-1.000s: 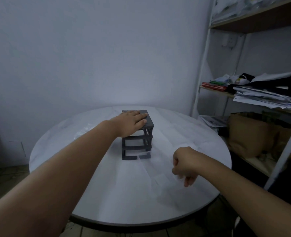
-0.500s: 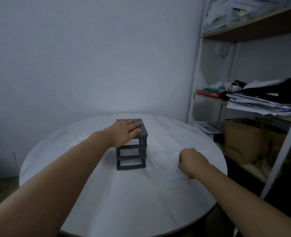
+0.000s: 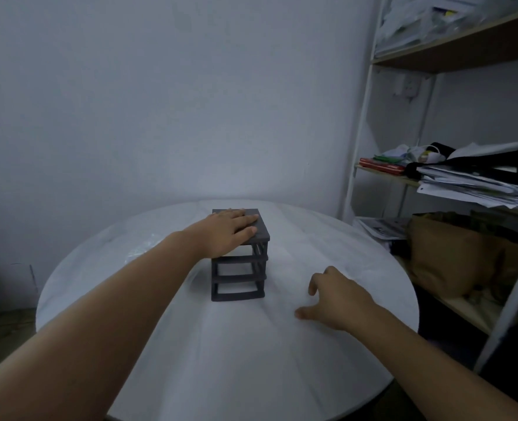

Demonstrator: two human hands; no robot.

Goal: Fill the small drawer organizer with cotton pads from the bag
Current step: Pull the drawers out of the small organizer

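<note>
A small dark grey drawer organizer stands near the middle of the round white table. Its slots look open at the front and I see no drawers in them. My left hand lies flat on the organizer's top, palm down. My right hand hovers low over the table just right of the organizer, fingers spread and holding nothing. A clear plastic bag lies on the table behind my left forearm, mostly hidden; I cannot make out cotton pads in it.
A shelf unit stands at the right with stacked papers, a dark cloth and a brown paper bag on a lower shelf. A plain wall runs behind the table. The table's right edge is close to the shelves.
My right hand was a fist a second ago; it has moved forward toward the organizer and its fingers have spread. My left hand stayed on the organizer's top.
</note>
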